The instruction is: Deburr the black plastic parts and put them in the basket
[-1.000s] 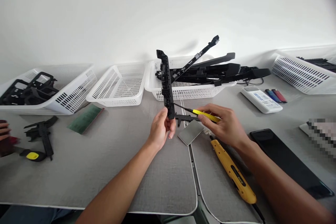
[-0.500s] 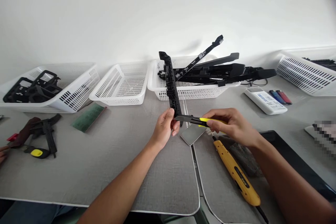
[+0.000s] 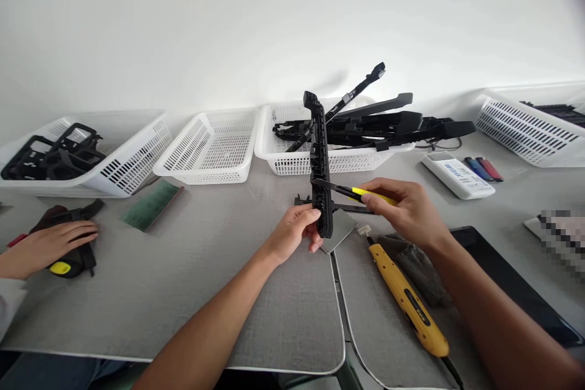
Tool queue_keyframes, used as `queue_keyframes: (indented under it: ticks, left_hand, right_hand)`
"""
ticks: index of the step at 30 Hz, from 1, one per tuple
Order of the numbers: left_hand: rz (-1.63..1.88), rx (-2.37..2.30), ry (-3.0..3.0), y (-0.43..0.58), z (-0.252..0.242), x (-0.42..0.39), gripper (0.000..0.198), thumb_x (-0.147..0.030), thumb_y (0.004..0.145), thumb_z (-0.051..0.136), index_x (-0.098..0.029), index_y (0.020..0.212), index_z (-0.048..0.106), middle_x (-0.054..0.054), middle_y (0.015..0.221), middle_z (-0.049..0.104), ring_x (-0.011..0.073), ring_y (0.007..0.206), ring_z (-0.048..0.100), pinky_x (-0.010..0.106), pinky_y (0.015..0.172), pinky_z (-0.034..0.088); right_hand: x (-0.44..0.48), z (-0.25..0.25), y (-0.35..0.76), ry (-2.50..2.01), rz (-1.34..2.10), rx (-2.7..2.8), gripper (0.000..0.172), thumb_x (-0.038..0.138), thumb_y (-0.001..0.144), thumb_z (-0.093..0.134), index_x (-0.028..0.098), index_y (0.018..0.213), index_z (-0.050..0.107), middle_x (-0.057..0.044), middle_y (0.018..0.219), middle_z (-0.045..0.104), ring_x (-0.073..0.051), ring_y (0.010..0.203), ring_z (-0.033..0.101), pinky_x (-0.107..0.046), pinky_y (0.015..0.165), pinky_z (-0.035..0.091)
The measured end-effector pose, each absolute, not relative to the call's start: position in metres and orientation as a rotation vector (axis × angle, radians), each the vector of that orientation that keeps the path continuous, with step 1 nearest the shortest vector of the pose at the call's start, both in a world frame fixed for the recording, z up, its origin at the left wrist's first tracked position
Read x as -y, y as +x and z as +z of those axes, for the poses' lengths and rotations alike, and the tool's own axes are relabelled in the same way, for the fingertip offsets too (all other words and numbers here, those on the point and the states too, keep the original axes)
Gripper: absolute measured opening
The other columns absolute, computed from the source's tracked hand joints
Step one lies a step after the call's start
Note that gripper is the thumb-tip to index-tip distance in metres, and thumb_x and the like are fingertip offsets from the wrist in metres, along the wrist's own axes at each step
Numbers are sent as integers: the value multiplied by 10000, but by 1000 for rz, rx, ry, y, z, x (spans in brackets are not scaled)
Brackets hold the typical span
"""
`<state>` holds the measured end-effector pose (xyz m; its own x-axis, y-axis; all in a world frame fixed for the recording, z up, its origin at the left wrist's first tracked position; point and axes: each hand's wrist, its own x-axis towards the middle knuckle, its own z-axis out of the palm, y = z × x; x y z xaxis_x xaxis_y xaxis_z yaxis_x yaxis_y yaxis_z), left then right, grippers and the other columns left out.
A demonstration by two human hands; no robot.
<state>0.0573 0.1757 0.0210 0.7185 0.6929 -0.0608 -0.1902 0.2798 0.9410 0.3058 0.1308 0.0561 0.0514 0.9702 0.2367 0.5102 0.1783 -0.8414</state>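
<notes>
Left hand [image 3: 297, 226] pinches the near end of the strip [image 3: 319, 155], raised over the table [image 3: 137, 292]; right hand [image 3: 406, 207] grips the knife [image 3: 359, 192], blade across the strip, contact uncertain. Work appears unfinished; more strips [image 3: 379, 128] lie in the basket [image 3: 356, 163] behind.

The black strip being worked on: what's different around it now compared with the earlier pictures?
The left hand has carried the black strip rightward. The right hand has raised the yellow-handled knife from the strip's lower end, where it was half a second ago. At far left, a co-worker's hand has come over dark items. Both grips, the baskets and the yellow power tool stayed the same.
</notes>
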Motion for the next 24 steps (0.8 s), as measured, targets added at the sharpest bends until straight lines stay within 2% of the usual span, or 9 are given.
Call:
queue_keyframes:
  ticks: [7,9,11,13,16,18,20,22,24]
  left_hand:
    - [560,-464,1102,54,24,-177,271,-385,828,616,-174,658,611,44,561,606,153,447,558,294,485,440]
    - [540,-436,1075,55,24,-177,182,-350,790,625,-170,760,626,62,645,675,179,480,624,298,493,479]
    - [560,-397,1013,56,23,-177,205,-321,773,636,-186,926,620,71,785,748,203,534,689,303,505,520]
    - [629,-371,937,57,22,-177,287,-370,826,649,-206,1056,599,69,873,775,206,553,705,298,489,533]
    - [797,-422,841,62,22,-176,372,-520,944,645,-184,1105,640,92,963,776,192,636,710,281,488,548]
    - [886,-457,756,65,24,-175,385,-512,988,654,-161,1141,691,119,1092,779,212,820,754,311,634,632]
    - [927,-440,653,67,28,-174,347,-435,1032,634,-147,1204,723,135,1245,768,244,1055,765,379,901,662]
    - [936,-405,563,67,33,-173,330,-358,1077,567,-138,1259,733,142,1351,749,268,1235,728,431,1108,591]
    - [943,-399,500,66,40,-172,350,-307,1103,509,-127,1304,731,152,1406,736,285,1345,682,453,1204,523]
  right_hand:
    - [-127,55,300,-1300,690,1531,238,472,935,749,245,991,796,-64,984,803,-243,874,722,-351,768,560]
    - [-127,55,299,-1327,679,1530,253,484,940,744,244,1005,791,-66,977,801,-246,859,724,-359,752,563]
    - [-129,53,298,-1372,643,1585,265,495,957,724,246,1023,788,-72,982,804,-251,862,724,-374,761,563]
    - [-130,52,294,-1386,591,1655,254,483,979,700,250,1031,784,-77,1005,808,-259,894,728,-389,795,564]
    - [-131,48,287,-1367,503,1724,212,434,1002,679,246,1041,770,-78,1030,802,-252,917,725,-384,802,555]
    - [-131,47,283,-1347,474,1745,190,402,1015,672,239,1062,758,-76,1044,794,-240,919,721,-376,812,553]
    - [-130,46,279,-1330,460,1765,177,379,1028,662,235,1087,746,-77,1061,788,-236,936,723,-375,838,553]
    - [-130,45,277,-1319,452,1783,166,360,1040,651,234,1104,740,-79,1078,785,-239,965,727,-376,859,554]
    - [-129,45,274,-1302,433,1792,156,342,1048,643,235,1114,736,-75,1085,783,-236,969,730,-368,851,555]
